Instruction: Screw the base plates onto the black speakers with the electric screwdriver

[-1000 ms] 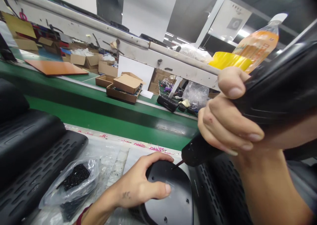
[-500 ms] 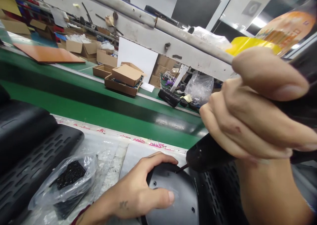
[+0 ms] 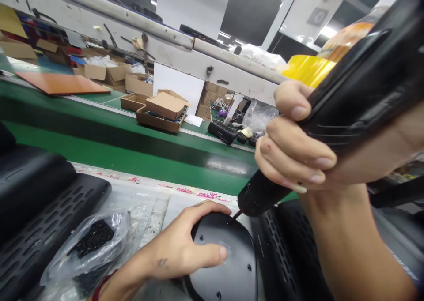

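A rounded black plastic cover (image 3: 232, 257) with several screw holes lies at the bottom centre. My left hand (image 3: 185, 243) grips its left side, thumb on the face and fingers round the upper edge. Wrapped round a black electric screwdriver (image 3: 261, 195) is my right hand (image 3: 294, 142), at the right. The thin bit slants down to a hole near the cover's upper edge. To the left, an open clear bag (image 3: 115, 235) holds many small black screws (image 3: 96, 237).
Black slotted housings (image 3: 62, 221) stand at the left, another (image 3: 281, 243) right of the cover. Beyond a green surface (image 3: 115, 153) are cardboard boxes (image 3: 165, 104) and an orange board (image 3: 62, 84). Yellow tape (image 3: 306, 69) and a bottle sit upper right.
The screwdriver and my right hand have shifted left in view, and the tool's black body now shows more. The cover appears slightly further left and higher, with my left hand still on it.
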### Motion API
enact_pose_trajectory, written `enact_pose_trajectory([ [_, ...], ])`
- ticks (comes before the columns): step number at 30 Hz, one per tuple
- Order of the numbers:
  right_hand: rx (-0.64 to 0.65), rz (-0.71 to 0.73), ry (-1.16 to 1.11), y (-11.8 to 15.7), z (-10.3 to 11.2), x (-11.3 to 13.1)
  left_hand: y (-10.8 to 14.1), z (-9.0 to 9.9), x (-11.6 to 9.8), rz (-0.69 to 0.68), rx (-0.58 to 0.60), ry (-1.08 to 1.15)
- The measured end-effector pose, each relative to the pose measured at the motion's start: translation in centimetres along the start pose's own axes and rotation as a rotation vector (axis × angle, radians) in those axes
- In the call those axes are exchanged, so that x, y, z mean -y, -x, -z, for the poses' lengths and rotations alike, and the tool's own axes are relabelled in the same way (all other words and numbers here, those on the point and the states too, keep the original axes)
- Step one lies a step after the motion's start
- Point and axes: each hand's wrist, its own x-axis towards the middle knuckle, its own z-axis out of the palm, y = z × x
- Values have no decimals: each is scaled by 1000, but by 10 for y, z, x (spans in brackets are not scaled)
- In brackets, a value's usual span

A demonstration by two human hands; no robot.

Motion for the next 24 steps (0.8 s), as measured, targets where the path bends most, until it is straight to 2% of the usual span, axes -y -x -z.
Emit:
enact_pose_trajectory([
  [4,-20,-35,-57,3,-2,2,-1,2,-3,-18,-14,-51],
  [7,37,-116,-102,3,1,8,-11,5,-18,-138,-35,-66],
  [10,94,-192,-127,1,3,18,-26,5,-41,-288,90,14],
  [12,82,-240,-117,0,4,24,-33,0,-53,-329,187,119],
  [13,77,-258,-115,-1,4,27,-35,-3,-57,-336,191,163],
  [18,74,-272,-140,-1,2,30,-29,-19,-58,-358,23,139],
  [24,115,-262,-194,-9,-4,17,-19,-32,-57,-336,-218,-122],
])
